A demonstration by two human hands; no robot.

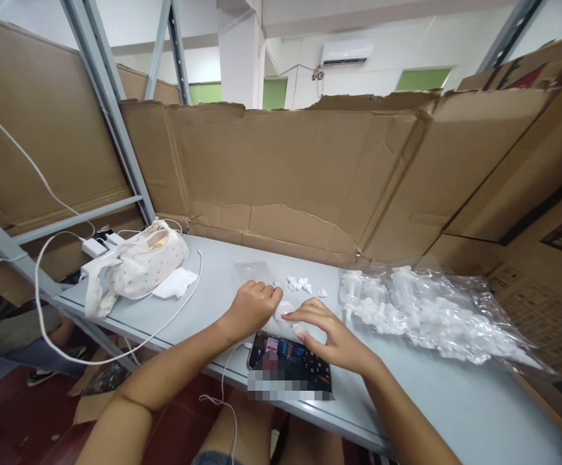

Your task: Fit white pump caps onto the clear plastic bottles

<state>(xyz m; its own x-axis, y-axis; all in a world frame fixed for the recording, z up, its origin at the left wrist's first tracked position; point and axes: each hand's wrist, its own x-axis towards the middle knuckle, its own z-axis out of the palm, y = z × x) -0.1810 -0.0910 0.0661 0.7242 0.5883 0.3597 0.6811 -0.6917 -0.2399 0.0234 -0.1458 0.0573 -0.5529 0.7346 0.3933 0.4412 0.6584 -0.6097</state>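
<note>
The left hand [256,305] is curled into a fist above the table [436,394], its knuckles upward and its thumb side against or just beside a white part [282,312]. What lies inside the fist is hidden, so I cannot tell whether it grips anything. The right hand [327,330] comes from the right, thumb and fingers spread apart; a fingertip reaches the white part, but I cannot tell whether the hand grasps it or only touches it. The white part is thus between the two hands, just beyond the phone [288,361].

The phone lies at the near edge, screen lit and partly blurred, with a cord [223,381] at its left end. Small caps [300,285] lie loose on the far side of the hands, one of them apart to the right. Left of these is a clear film [252,272]. To the right rests a clear bag [421,313] full of white pieces. At the far left are a cloth pouch [148,261], a paper [177,283] and a looping cable [92,363]. Cardboard [281,165] stands along the far edge.
</note>
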